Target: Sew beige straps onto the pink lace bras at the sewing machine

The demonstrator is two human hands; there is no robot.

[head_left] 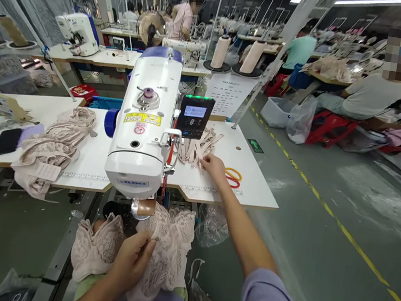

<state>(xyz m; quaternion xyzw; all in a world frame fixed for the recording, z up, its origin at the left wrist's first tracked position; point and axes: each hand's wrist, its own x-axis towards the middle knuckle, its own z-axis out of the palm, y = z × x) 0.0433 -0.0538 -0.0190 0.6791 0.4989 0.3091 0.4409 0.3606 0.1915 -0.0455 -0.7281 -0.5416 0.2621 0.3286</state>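
A white sewing machine (144,112) stands in front of me, its head pointing my way. Below the needle area, my left hand (134,256) pinches the edge of a pale pink lace bra (165,256). That garment hangs over my lap, and another lace cup (99,246) lies to its left. My right hand (215,168) reaches out to a heap of pale pink straps (199,148) on the table, thumb and fingers closed on a strap there. Scissors with red and yellow handles (233,177) rest just right of that hand.
A pile of lace bras (52,148) overhangs the table's left part, beside a black phone-like slab (7,142). A control panel (195,116) juts from the machine's right. Thread cones (220,53) stand behind. Seated co-workers (370,95) and plastic bins (279,113) are off to the right.
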